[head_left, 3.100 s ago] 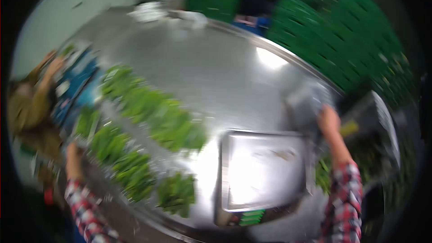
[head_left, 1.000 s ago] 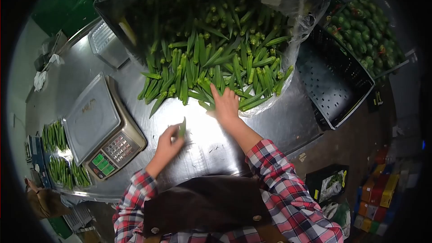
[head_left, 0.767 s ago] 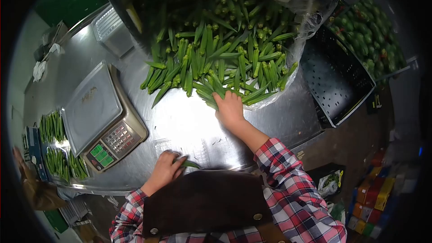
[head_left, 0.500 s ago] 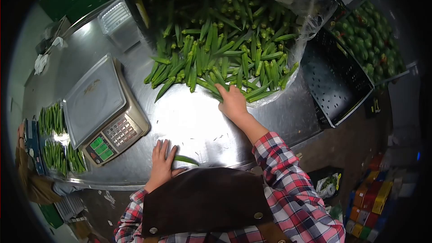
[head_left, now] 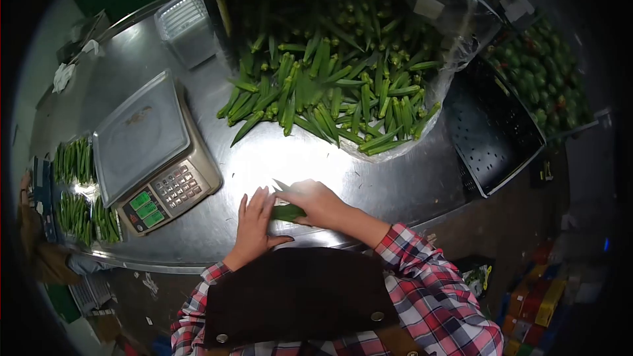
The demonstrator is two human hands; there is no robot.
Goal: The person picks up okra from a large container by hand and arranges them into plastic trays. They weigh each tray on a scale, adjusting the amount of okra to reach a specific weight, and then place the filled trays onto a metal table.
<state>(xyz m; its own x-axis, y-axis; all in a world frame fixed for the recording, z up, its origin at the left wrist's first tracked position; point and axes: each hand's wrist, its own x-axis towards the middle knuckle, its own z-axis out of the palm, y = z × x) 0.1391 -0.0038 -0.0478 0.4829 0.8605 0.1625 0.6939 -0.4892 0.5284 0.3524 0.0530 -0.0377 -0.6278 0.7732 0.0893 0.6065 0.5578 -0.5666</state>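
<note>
My right hand (head_left: pixel 319 205) is closed on okra (head_left: pixel 288 212) just above the steel table, close to my apron. A second pod tip shows above its fingers, partly hidden. My left hand (head_left: pixel 254 223) lies beside it with the fingers stretched out and the thumb apart, against the left ends of the okra. Beyond both hands, a large heap of okra (head_left: pixel 306 86) spills from a clear plastic liner (head_left: pixel 432 122) onto the table.
A scale (head_left: pixel 168 184) with a flat tray stands at left. Packed okra trays (head_left: pixel 74 161) lie past it. Stacked clear containers (head_left: pixel 188 29) sit behind. To the right are a black crate (head_left: pixel 491 135) and a crate of green produce (head_left: pixel 537 72). Another person's sleeve (head_left: pixel 49 267) shows at far left.
My right hand has come back from the heap with okra to my left hand near the table's front edge. My left hand has shifted slightly right and up, beside the pods.
</note>
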